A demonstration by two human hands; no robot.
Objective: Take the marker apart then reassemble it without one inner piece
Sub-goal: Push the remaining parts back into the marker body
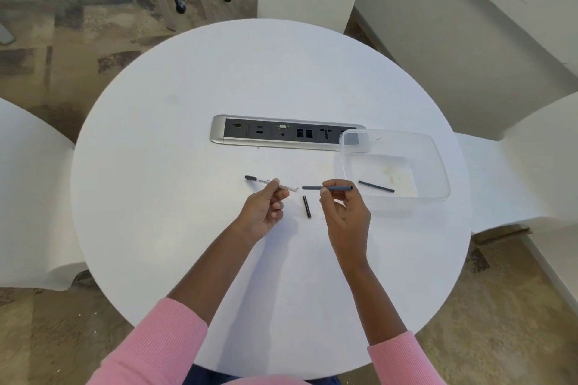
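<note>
My left hand pinches a white marker barrel with a black end; it points up and to the left, its open end toward the right. My right hand holds a long dark ink tube level, its free tip aimed at the barrel's open end with a small gap between them. A short black piece lies on the white round table between my hands. Another dark stick rests inside the clear plastic container to the right.
A silver power and data socket strip is set into the table behind the hands, partly under the container's corner. White chairs stand at the left, far side and right. An office chair base is on the carpet beyond.
</note>
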